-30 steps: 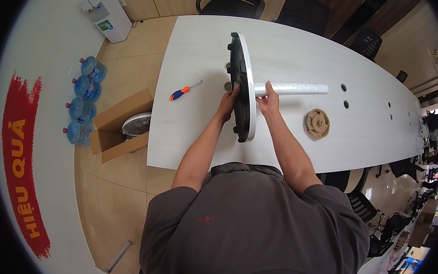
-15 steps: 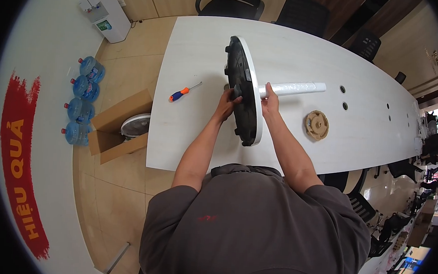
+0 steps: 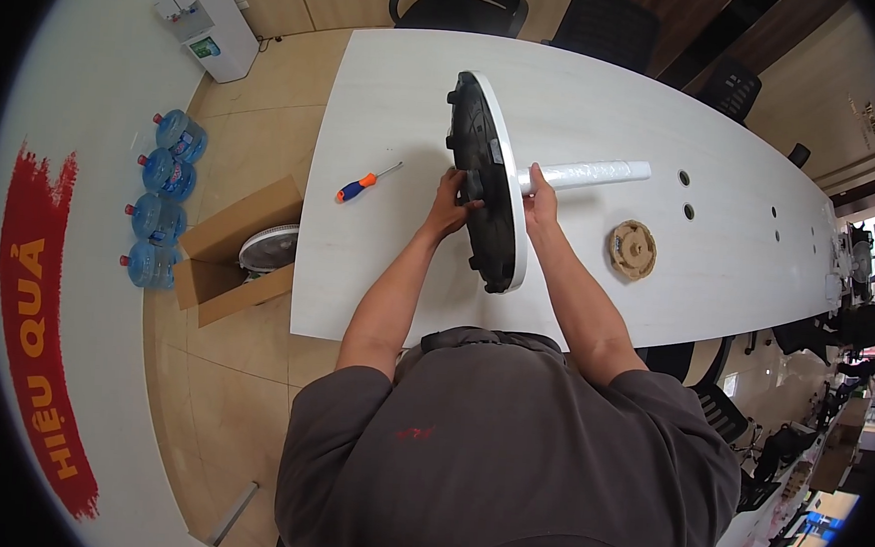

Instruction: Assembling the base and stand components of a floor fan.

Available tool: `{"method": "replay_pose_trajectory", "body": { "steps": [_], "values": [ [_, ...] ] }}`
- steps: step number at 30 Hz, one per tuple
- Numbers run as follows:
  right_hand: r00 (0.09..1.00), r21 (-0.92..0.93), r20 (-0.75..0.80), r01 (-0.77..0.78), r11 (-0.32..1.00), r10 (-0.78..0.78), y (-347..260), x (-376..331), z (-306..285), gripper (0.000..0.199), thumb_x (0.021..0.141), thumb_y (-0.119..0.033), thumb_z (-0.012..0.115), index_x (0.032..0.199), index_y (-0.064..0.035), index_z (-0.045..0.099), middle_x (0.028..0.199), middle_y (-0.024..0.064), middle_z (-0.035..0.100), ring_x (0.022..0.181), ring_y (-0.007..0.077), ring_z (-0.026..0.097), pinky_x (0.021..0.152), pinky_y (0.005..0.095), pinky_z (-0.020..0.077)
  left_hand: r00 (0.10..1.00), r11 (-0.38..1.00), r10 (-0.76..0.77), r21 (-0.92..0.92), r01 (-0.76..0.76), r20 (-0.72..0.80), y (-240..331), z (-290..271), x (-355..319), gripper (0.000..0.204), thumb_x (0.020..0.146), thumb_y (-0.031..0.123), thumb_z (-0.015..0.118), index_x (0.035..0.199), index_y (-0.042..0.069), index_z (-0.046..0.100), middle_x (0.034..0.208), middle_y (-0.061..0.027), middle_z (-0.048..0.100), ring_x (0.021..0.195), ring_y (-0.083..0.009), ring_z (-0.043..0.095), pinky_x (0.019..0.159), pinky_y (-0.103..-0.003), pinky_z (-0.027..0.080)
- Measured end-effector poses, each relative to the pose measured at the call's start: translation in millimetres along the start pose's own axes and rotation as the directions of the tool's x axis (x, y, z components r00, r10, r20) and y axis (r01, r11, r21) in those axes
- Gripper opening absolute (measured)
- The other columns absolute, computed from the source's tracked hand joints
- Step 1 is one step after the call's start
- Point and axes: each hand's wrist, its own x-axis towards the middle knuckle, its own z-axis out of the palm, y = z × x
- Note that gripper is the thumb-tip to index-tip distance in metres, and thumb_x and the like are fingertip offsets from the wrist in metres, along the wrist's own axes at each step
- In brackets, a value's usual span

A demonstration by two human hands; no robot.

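A round stand base [image 3: 485, 191], black and ribbed underneath with a white outer rim, is tipped up on edge above the table. From its white side a white pole [image 3: 594, 174] in clear wrapping points to the right. My right hand [image 3: 540, 205] is closed around the pole close to the base. At the middle of the black underside, my left hand [image 3: 450, 206] has its fingers bent around something dark at the hub; what they pinch is too hidden to make out.
On the white table [image 3: 378, 260] lie an orange and blue screwdriver [image 3: 366, 184] at left and a round brown moulded piece [image 3: 632, 250] at right. An open cardboard box [image 3: 223, 250] holding a round grille stands left of the table, near several water bottles [image 3: 166, 169]. Chairs [image 3: 459, 4] line the far side.
My left hand has turned slightly at the hub, its fingers in a different position. The base and pole stay nearly in place, with my right hand still gripping the pole.
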Motion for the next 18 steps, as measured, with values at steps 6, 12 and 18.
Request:
{"method": "replay_pose_trajectory", "body": {
  "steps": [6,12,18],
  "values": [
    [1.000,-0.034,-0.012,0.004,0.999,-0.005,0.6,-5.1,7.1,0.045,0.090,-0.020,0.066,0.127,-0.0075,0.043,0.120,0.0114,0.047,0.117,0.0304,0.046,0.094,0.0673,0.0362,0.999,0.984,0.030,0.177,-0.025,-0.027,-1.1,-3.5,-1.9,0.074,0.067,0.015,0.078,0.131,0.000,0.045,0.136,-0.0194,0.039,0.127,-0.0389,0.037,0.109,-0.046,0.032],
    [1.000,-0.013,-0.004,-0.014,1.000,0.014,-3.3,-4.1,10.2,0.048,0.089,-0.020,0.068,0.128,-0.0067,0.043,0.124,0.0123,0.045,0.118,0.0313,0.045,0.096,0.0668,0.0362,0.998,1.000,-0.009,0.014,0.009,-0.058,6.9,-4.2,-4.1,0.070,0.073,0.028,0.076,0.131,0.000,0.046,0.133,-0.0179,0.042,0.122,-0.0316,0.043,0.100,-0.042,0.039],
    [0.999,-0.025,-0.040,0.009,1.000,-0.010,-2.2,-7.0,14.1,0.050,0.089,-0.022,0.069,0.129,-0.0046,0.043,0.126,0.0137,0.044,0.119,0.0324,0.044,0.097,0.0669,0.0357,0.884,0.831,-0.462,-0.315,0.459,0.069,36.6,-8.9,1.3,0.064,0.084,0.049,0.067,0.113,-0.007,0.059,0.101,-0.0127,0.063,0.090,-0.0216,0.059,0.082,-0.032,0.045]
  ]
}}
